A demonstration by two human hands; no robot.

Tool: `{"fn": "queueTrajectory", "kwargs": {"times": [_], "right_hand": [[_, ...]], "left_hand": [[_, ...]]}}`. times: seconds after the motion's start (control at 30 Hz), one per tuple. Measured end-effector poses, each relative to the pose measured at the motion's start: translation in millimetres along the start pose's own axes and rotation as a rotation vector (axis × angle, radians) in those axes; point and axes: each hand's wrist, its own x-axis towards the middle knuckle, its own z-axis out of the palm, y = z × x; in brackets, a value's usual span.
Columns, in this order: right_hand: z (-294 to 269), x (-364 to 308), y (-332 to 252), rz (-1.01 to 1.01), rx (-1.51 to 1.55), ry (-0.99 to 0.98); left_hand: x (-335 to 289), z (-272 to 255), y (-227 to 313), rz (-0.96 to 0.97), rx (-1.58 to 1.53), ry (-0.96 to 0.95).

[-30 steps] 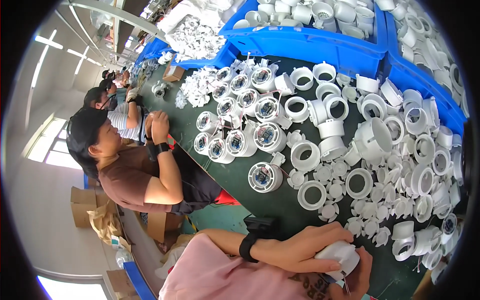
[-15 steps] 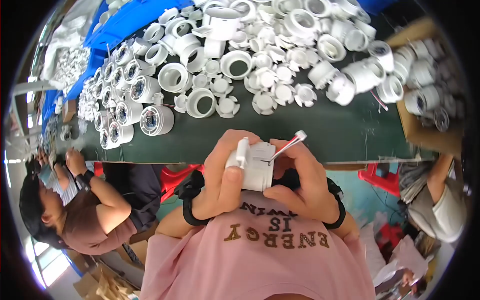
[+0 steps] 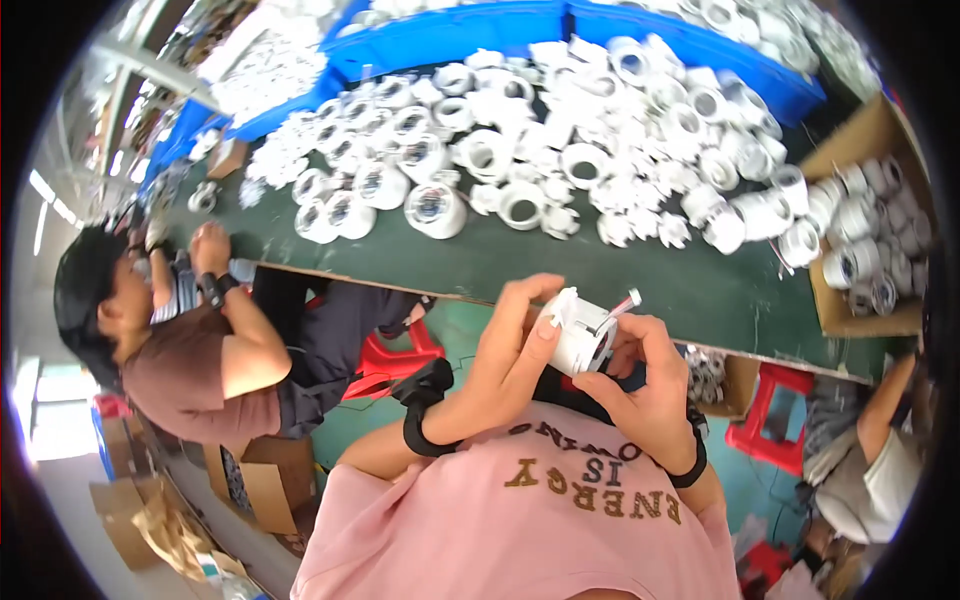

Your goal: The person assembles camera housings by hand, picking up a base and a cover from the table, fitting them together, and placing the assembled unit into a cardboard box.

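A white cylindrical plastic housing (image 3: 578,338) is held in front of my chest, near the table's front edge. My left hand (image 3: 512,350) wraps its left side, with the thumb along the upper wall by a small projecting tab. On the opposite side, the fingers and thumb of my right hand (image 3: 648,382) close on the rim of its dark end. A short wire lead (image 3: 620,308) with a white plug sticks up from the housing beside my right fingers. What sits inside the dark end is too small to make out.
Finished-looking housings with round dark faces (image 3: 436,210) stand on the dark green table (image 3: 400,262). White rings and caps (image 3: 630,225) lie piled beyond, before blue bins (image 3: 450,38). A cardboard box (image 3: 870,318) of housings stands right. Co-workers sit left (image 3: 200,370) and right (image 3: 880,460).
My head view has shifted, so the table appears slanted and more of the blue bins shows. The housing has turned in my hands, its dark end now showing toward my right hand.
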Motion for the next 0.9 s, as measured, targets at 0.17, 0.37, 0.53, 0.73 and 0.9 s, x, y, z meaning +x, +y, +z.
{"fn": "queueTrajectory", "kwargs": {"times": [0.17,0.37,0.53,0.73,0.9], "right_hand": [[38.3,8.4,5.7,-0.147,-0.189,-0.137],[62.3,28.6,-4.4,-0.303,-0.218,-0.463],[96.7,96.6,-6.7,-0.448,-0.438,-0.396],[173.4,169.0,4.4,-0.615,-0.553,-0.395],[210.2,193.1,14.2,-0.691,-0.606,-0.358]], "left_hand": [[-31.8,-15.1,-8.0,-0.138,-0.411,0.014],[-32.1,-105.2,-40.5,-0.209,-0.183,0.442],[-24.7,-181.0,-56.1,-0.092,-0.022,0.707],[-5.3,-217.6,-88.4,0.142,0.699,1.113],[-0.6,-187.0,-70.4,0.231,0.838,0.857]]}}
